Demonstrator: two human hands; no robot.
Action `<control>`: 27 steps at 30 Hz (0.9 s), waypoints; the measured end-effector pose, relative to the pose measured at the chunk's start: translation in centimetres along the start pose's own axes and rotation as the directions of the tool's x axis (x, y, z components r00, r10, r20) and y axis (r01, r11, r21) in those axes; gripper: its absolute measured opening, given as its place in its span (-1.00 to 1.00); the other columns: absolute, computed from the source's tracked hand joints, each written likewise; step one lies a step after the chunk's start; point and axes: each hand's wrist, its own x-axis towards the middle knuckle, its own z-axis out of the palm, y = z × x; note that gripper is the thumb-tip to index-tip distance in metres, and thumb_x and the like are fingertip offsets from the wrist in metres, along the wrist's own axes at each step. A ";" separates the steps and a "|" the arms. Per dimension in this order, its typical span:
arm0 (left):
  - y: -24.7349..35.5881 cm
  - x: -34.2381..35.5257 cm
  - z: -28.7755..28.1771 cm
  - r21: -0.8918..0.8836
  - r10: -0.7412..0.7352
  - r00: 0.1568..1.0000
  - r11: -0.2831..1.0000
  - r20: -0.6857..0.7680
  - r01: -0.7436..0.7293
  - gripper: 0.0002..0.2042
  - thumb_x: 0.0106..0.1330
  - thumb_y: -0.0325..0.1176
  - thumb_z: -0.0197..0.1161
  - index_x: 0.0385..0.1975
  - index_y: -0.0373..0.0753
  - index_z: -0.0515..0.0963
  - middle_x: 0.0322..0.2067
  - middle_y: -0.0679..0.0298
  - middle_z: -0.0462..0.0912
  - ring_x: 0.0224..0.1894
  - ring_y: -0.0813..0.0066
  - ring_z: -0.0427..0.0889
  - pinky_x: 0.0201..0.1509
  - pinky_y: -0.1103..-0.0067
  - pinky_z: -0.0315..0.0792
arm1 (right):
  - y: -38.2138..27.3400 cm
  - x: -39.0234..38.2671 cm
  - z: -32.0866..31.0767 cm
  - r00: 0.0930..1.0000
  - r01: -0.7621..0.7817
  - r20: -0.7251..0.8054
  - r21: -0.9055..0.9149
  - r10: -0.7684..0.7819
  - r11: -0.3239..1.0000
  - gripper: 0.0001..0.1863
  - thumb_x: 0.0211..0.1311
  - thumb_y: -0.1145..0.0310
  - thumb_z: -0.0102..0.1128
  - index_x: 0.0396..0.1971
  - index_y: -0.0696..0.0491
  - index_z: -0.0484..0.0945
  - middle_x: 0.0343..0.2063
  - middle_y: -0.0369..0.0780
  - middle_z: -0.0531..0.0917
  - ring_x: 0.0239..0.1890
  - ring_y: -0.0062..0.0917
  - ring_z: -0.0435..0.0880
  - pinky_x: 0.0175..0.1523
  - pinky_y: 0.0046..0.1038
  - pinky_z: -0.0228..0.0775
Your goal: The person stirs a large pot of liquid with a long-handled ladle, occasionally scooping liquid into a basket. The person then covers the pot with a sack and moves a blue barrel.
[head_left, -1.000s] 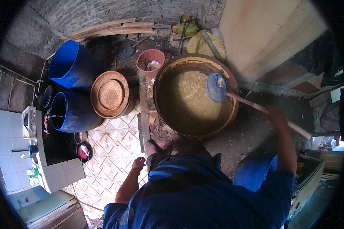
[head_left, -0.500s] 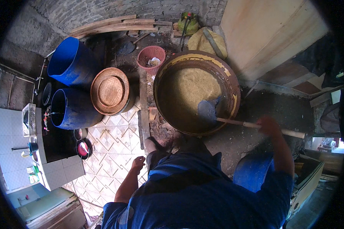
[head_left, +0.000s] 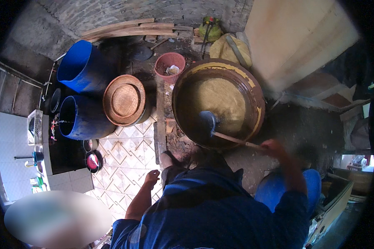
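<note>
The right grip [head_left: 272, 147] is closed around the wooden handle of a long scoop [head_left: 232, 138]; motion blur hides the exact finger placing. The scoop's blue bowl lies inside a wide brown vat [head_left: 257, 93], at the near left of a tan, grainy mass [head_left: 220, 91]. Its handle slants across the vat's near right rim, so that raised edge stands between the grip and the bowl. The left grip [head_left: 152, 177] hangs half open and empty above the patterned tile floor [head_left: 124, 157], well apart from the vat.

Close by the right forearm, a blue drum [head_left: 268, 189] takes up the near right floor. Just left of the vat's far side sits a pink basket [head_left: 164, 62]. Further left are round woven trays [head_left: 125, 101] and two blue barrels [head_left: 93, 120]. Beyond the vat, a yellow sack [head_left: 222, 50] and a green gas cylinder [head_left: 212, 31] crowd its far side; a tall pale panel [head_left: 295, 37] bounds the far right.
</note>
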 end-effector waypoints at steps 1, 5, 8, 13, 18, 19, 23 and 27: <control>-0.2 0.2 0.0 -0.002 0.002 1.000 1.000 -0.016 -0.002 -0.56 0.29 -0.10 0.16 0.09 -0.21 0.48 -0.14 0.16 0.64 -0.24 0.38 0.69 -0.26 0.46 0.49 | -0.5 0.7 1.0 1.000 0.024 -0.008 0.008 -0.023 1.000 -0.63 -0.14 0.28 0.44 -0.25 0.02 0.66 -0.33 -0.15 0.69 -0.29 -0.23 0.66 -0.16 -0.28 0.49; -1.2 0.2 0.0 -0.010 0.039 0.999 0.999 -0.036 -0.039 -0.56 0.27 -0.12 0.18 0.06 -0.25 0.50 -0.20 0.13 0.67 -0.31 0.40 0.70 -0.29 0.47 0.51 | -3.1 2.8 4.4 0.999 -0.047 -0.010 0.161 0.050 0.986 -0.65 -0.07 0.26 0.41 -0.22 0.05 0.66 -0.37 -0.13 0.69 -0.33 -0.30 0.66 -0.17 -0.31 0.46; -1.4 0.0 0.2 -0.023 0.037 0.998 0.999 -0.047 -0.038 -0.56 0.27 -0.12 0.19 0.05 -0.26 0.51 -0.22 0.13 0.67 -0.33 0.40 0.70 -0.35 0.50 0.50 | -4.8 4.8 6.8 0.996 -0.088 0.006 0.302 0.091 0.949 -0.64 -0.04 0.26 0.40 -0.21 0.09 0.65 -0.42 -0.14 0.67 -0.36 -0.38 0.65 -0.21 -0.34 0.44; -1.4 -0.2 0.1 -0.025 -0.009 1.000 1.000 -0.011 0.009 -0.58 0.30 -0.09 0.13 0.07 -0.19 0.47 -0.13 0.23 0.62 -0.21 0.38 0.69 -0.35 0.49 0.47 | -8.2 10.2 10.8 0.947 -0.289 0.082 0.645 0.311 0.708 -0.62 0.03 0.29 0.37 -0.18 0.19 0.59 -0.46 -0.20 0.65 -0.43 -0.50 0.63 -0.35 -0.39 0.42; -1.0 -0.5 -0.3 -0.021 0.019 0.998 1.000 -0.057 -0.020 -0.54 0.26 -0.10 0.18 0.07 -0.23 0.49 -0.22 0.14 0.66 -0.30 0.41 0.70 -0.39 0.52 0.47 | -11.6 13.0 10.9 0.884 -0.276 0.069 0.876 0.463 0.396 -0.60 0.06 0.41 0.33 -0.08 0.15 0.50 -0.48 -0.21 0.61 -0.53 -0.55 0.59 -0.52 -0.48 0.36; -0.9 -0.5 -0.3 -0.048 -0.013 0.999 0.999 -0.048 0.010 -0.54 0.26 -0.09 0.17 0.08 -0.22 0.49 -0.22 0.14 0.67 -0.27 0.42 0.70 -0.35 0.51 0.48 | -12.1 13.5 10.8 0.880 -0.248 0.070 0.910 0.469 0.331 -0.62 0.06 0.41 0.33 -0.10 0.15 0.51 -0.49 -0.22 0.61 -0.53 -0.55 0.58 -0.52 -0.48 0.36; -1.0 -0.3 -0.4 0.008 0.015 0.999 1.000 -0.044 -0.014 -0.56 0.26 -0.08 0.18 0.05 -0.21 0.51 -0.25 0.17 0.68 -0.29 0.46 0.71 -0.44 0.53 0.45 | -12.3 13.7 10.5 0.875 -0.197 0.064 0.952 0.480 0.232 -0.66 0.09 0.42 0.29 -0.11 0.15 0.50 -0.47 -0.23 0.61 -0.53 -0.55 0.58 -0.51 -0.47 0.36; -1.5 -0.1 -0.3 -0.014 0.019 0.998 1.000 -0.059 -0.020 -0.57 0.26 -0.07 0.19 0.02 -0.22 0.53 -0.28 0.18 0.68 -0.34 0.45 0.71 -0.44 0.53 0.47 | -11.3 10.0 9.5 0.950 -0.151 0.035 0.921 0.311 0.360 -0.64 0.12 0.44 0.26 -0.07 0.15 0.45 -0.43 -0.24 0.61 -0.47 -0.54 0.59 -0.45 -0.47 0.41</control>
